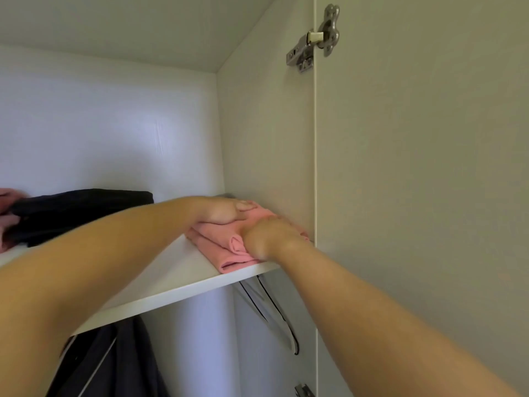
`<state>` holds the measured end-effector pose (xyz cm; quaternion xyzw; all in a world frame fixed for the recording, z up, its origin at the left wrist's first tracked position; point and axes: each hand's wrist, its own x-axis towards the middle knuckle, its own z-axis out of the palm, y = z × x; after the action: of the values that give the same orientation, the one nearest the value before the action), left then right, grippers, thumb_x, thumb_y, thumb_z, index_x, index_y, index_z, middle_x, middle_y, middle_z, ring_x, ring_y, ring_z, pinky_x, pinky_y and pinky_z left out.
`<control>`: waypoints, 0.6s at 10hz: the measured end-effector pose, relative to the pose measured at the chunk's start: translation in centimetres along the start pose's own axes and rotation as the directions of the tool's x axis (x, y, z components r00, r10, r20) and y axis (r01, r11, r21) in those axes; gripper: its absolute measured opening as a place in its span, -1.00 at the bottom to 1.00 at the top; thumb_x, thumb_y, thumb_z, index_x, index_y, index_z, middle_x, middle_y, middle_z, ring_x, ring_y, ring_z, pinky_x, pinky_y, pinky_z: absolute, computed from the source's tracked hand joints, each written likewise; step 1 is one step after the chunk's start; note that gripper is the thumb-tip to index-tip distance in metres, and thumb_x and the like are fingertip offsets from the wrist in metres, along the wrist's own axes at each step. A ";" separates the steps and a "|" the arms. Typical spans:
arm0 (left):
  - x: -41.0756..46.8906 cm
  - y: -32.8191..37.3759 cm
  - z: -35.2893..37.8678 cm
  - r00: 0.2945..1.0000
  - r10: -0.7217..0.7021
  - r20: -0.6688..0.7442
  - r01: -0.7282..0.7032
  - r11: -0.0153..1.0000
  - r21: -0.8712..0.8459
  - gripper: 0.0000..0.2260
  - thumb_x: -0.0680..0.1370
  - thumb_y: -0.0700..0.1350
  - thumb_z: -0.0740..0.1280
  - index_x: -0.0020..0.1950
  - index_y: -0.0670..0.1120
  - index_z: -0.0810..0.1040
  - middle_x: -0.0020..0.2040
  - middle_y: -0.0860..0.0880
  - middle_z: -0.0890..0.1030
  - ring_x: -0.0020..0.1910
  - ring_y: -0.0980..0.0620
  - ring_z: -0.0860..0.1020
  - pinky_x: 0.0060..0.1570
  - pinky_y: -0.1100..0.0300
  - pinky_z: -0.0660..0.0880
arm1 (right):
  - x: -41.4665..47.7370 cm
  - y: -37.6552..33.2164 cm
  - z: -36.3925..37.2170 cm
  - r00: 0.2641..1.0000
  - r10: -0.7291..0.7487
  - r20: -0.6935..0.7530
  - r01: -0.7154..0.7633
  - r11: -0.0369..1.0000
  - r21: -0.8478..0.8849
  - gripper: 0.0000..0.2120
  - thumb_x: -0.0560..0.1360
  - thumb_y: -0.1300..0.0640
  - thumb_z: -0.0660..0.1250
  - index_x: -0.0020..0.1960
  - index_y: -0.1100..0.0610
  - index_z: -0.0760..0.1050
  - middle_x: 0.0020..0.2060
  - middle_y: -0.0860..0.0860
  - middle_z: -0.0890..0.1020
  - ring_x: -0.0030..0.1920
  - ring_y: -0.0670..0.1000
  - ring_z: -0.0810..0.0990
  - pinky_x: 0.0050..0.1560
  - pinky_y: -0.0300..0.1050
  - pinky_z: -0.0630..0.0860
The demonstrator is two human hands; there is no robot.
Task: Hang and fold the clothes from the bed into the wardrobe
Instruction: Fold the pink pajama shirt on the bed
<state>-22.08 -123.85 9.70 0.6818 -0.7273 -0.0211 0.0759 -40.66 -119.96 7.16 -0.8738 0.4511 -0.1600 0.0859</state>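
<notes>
We are reaching into the wardrobe [266, 124] with both arms, up to its shelf [171, 282]. The pink folded garment [229, 253] lies on the right end of that shelf, pushed up to the side wall, its front fold right at the shelf's front edge.

Our left grip [226, 210] lies palm down on top of the garment, toward the back. The fingers are laid out flat and press on the cloth rather than pinching it. Our right grip [266, 236] rests on the front right part of the same garment, just beside the left one. It is blurred, so we cannot tell whether its fingers are spread or closed on the cloth.

Further left on the shelf, well apart from the pink garment, sits a pile of black clothes [80, 213]. A bit of pink cloth [5, 219] touches it at the left edge of view.

Below the shelf a dark garment [128, 362] hangs on the left. A grey garment with black trim [274, 310] hangs near the side wall.

The wardrobe door [415, 167] stands open on our right, held by a metal hinge [315, 35] near the top.
</notes>
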 end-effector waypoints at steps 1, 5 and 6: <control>0.8 -2.0 0.1 1.000 -0.027 -0.011 0.029 0.983 0.182 -0.25 0.49 0.55 -0.08 0.61 0.24 0.14 0.59 0.26 0.13 0.57 0.18 0.12 0.59 0.06 0.02 | 1.7 1.3 2.0 0.998 0.060 0.024 -0.060 0.998 -0.002 -0.24 0.54 -0.29 -0.08 0.61 0.13 0.11 0.59 0.16 0.13 0.57 0.22 0.07 0.53 0.20 0.04; 3.1 -2.4 1.8 0.981 0.040 -0.190 0.006 0.972 0.233 -0.53 0.69 0.15 0.12 0.61 0.19 0.16 0.64 0.12 0.14 0.59 0.04 0.16 0.44 0.21 0.06 | 1.4 2.0 1.8 0.999 -0.028 0.023 0.029 0.999 -0.023 -0.07 0.48 -0.51 -0.15 0.63 0.09 0.03 0.63 0.09 0.00 0.62 0.16 -0.12 0.56 0.18 -0.12; 1.9 -1.0 1.6 0.974 0.022 -0.224 0.058 0.938 0.342 -0.54 0.72 0.06 0.10 0.62 0.01 0.22 0.65 0.01 0.12 0.60 -0.04 0.15 0.51 0.08 0.09 | 1.5 2.2 2.0 1.000 -0.024 -0.009 0.024 0.999 -0.032 -0.11 0.50 -0.48 -0.15 0.62 0.09 0.08 0.62 0.11 0.04 0.61 0.17 -0.07 0.54 0.17 -0.10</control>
<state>-21.46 -125.90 8.19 0.6891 -0.7000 0.1839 0.0362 -40.82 -122.46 4.98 -0.8796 0.4435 -0.1579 0.0681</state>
